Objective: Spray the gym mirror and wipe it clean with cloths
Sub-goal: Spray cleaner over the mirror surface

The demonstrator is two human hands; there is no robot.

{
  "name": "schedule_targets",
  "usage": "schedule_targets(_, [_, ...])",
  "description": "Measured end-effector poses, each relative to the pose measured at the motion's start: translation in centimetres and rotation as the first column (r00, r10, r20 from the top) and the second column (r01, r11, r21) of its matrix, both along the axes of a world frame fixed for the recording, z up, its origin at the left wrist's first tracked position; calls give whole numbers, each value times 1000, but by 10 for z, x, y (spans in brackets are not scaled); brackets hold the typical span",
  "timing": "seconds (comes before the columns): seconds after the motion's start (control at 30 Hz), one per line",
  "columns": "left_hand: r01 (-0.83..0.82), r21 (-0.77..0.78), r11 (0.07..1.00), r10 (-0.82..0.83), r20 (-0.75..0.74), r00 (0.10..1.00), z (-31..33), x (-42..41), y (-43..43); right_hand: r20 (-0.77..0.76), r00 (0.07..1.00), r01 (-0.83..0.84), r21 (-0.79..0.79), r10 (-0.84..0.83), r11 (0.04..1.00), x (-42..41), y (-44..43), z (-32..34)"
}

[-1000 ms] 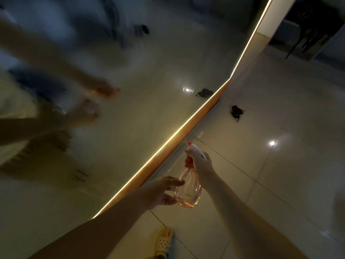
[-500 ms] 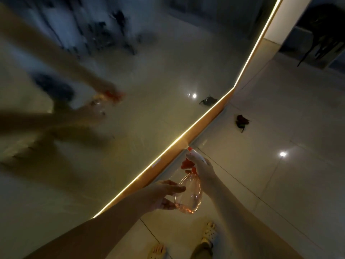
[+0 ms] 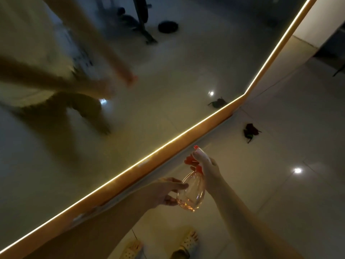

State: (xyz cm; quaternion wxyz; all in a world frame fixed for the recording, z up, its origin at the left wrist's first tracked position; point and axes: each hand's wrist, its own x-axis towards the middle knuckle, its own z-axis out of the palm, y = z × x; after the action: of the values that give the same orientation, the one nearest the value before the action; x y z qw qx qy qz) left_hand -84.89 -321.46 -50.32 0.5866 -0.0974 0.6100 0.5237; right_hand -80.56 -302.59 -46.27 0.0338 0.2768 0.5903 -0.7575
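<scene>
Both hands on the spray bottle (image 3: 191, 193), mirror (image 3: 158, 94) just ahead
Right hand (image 3: 208, 170) grips its top, left hand (image 3: 164, 191) cups its belly; aimed this low, spray may hit the frame (image 3: 168, 158), and the cloth (image 3: 250, 131) lies well beyond the right hand.

Glossy pale tiled floor (image 3: 280, 202) with thin grout lines runs along lit mirror base strip (image 3: 186, 136). Dark crumpled cloth (image 3: 250, 132) lies on tile near strip, apart from it. Bright light reflection (image 3: 297, 170) on tile, farther from strip than cloth. 2 pale perforated clogs (image 3: 188, 240) stand on floor near strip's closer stretch.
</scene>
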Motion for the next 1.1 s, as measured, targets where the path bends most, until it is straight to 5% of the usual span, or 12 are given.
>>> schedule_targets(0.33, [-13,-9,1000,13,-4,1000,-4,17,77,105,994,41,-26,-38,999,-1,77,-17])
schedule_targets(0.73, [18,9,1000,-18,-21,1000,-5,2,150,32,996,81,-8,-80,997,-1,149,-24])
schedule_targets(1.1, [88,-6,996,-88,-6,996,-18,-69,241,106,988,120,-38,-115,992,-62,239,-40])
